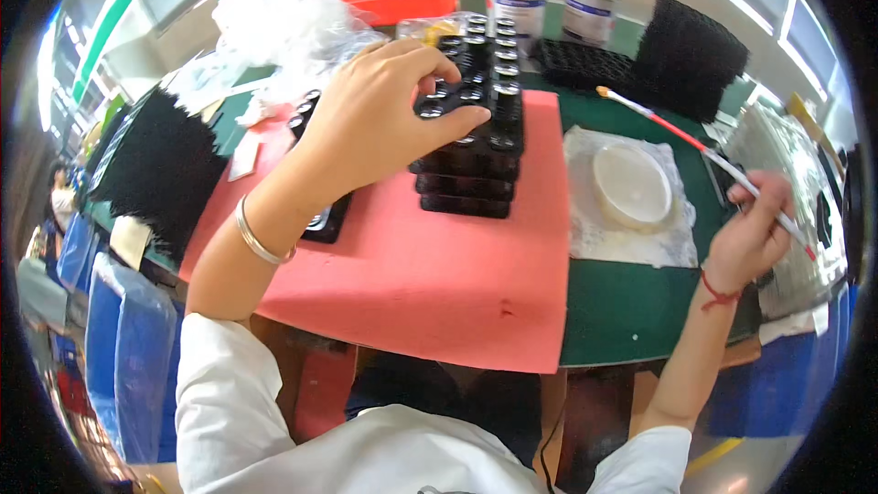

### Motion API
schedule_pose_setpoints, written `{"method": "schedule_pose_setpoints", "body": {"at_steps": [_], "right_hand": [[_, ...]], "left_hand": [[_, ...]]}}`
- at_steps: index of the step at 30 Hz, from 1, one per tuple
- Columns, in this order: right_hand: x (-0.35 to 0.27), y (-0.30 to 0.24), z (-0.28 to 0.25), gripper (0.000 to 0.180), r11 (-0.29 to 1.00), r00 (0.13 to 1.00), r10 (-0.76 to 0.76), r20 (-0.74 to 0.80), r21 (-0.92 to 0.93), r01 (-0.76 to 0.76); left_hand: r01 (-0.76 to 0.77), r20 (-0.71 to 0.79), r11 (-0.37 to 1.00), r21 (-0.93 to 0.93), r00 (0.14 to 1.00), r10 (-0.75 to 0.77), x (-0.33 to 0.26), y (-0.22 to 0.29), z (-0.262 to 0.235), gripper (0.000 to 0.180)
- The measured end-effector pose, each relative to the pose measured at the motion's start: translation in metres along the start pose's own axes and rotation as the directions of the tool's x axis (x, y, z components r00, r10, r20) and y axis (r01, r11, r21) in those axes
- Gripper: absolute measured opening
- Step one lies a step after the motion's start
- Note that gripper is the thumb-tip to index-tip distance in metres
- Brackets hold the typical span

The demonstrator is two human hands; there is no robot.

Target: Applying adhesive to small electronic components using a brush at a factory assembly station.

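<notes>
My left hand (pixel 389 105) reaches over a stack of black trays (pixel 468 185) with shiny round, silver-rimmed pieces on top. Its thumb and fingers are apart, with a gap between them. Whether a fingertip touches the top tray I cannot tell. Partly behind my left forearm lies another black piece (pixel 325 224) of the same look. In my right hand (pixel 754 229) is a slim paintbrush (pixel 672 128) with a red and white handle, its tan tip pointing up and left. Below the brush, a round white dish (pixel 632 186) rests on a stained whitish cloth (pixel 585 242).
A pink mat (pixel 439 302) covers the middle of the green table (pixel 622 311). Two cans (pixel 517 2) and a red bin (pixel 402 0) stand at the back, beside clear plastic bags (pixel 283 32). Bristly black blocks (pixel 690 55) sit back right, another dark bristly block (pixel 160 174) at left.
</notes>
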State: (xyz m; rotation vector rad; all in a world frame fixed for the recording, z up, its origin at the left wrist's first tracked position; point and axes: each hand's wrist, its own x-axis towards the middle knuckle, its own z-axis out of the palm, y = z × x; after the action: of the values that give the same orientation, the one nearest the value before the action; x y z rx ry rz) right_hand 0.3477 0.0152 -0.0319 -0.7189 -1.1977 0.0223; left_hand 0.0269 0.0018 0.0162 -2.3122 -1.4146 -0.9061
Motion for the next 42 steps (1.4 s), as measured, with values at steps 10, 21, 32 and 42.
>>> {"method": "schedule_pose_setpoints", "body": {"at_steps": [10,21,32,42], "right_hand": [[-0.003,-0.008,-0.001,0.025,0.991,0.987,-0.109,0.115,-0.067,0.118],[-0.003,-0.002,0.008,0.027,0.947,0.934,-0.241,0.265,-0.147,0.286],[-0.006,-0.003,0.011,0.027,0.993,0.995,0.080,0.062,-0.093,-0.074],[0.007,-0.006,-0.003,0.035,0.783,0.934,0.166,0.317,0.534,-0.321]], "left_hand": [[0.013,-0.071,0.996,-0.088,0.997,-0.020,0.010,0.026,0.012,0.024],[-0.188,0.254,0.948,-0.255,0.934,0.253,-0.071,0.037,0.019,0.038],[-0.083,0.245,0.926,-0.367,0.952,0.182,-0.085,0.012,0.037,0.028],[0.707,0.696,-0.017,-0.707,0.692,-0.189,-0.088,0.003,0.038,0.024]]}}
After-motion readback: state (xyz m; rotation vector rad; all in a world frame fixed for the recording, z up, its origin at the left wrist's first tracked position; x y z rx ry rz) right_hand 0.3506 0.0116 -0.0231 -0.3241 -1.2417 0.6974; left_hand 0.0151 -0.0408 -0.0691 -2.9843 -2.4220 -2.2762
